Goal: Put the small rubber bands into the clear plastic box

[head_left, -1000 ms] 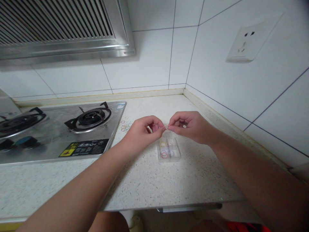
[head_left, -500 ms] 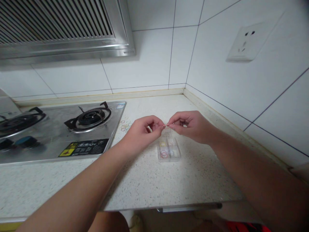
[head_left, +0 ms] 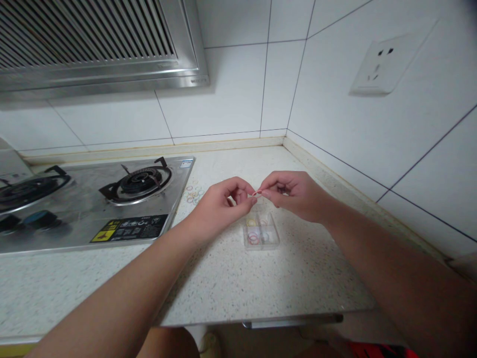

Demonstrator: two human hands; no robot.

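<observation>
My left hand (head_left: 219, 205) and my right hand (head_left: 294, 194) meet fingertip to fingertip above the counter. Both pinch a small reddish rubber band (head_left: 256, 193) between thumb and forefinger. Directly below them sits a small clear plastic box (head_left: 261, 232) with compartments that hold coloured bands: yellow, red and blue ones show. A loose scatter of coloured rubber bands (head_left: 194, 195) lies on the counter to the left of my left hand, beside the stove's edge.
A steel gas stove (head_left: 93, 199) with two burners fills the left of the speckled counter (head_left: 231, 278). A range hood (head_left: 93, 44) hangs above it. Tiled walls meet in a corner behind; a wall socket (head_left: 380, 67) is at the right.
Both hands have stayed nearly in place; the pinching fingertips shifted slightly and the small band between them shows a little more.
</observation>
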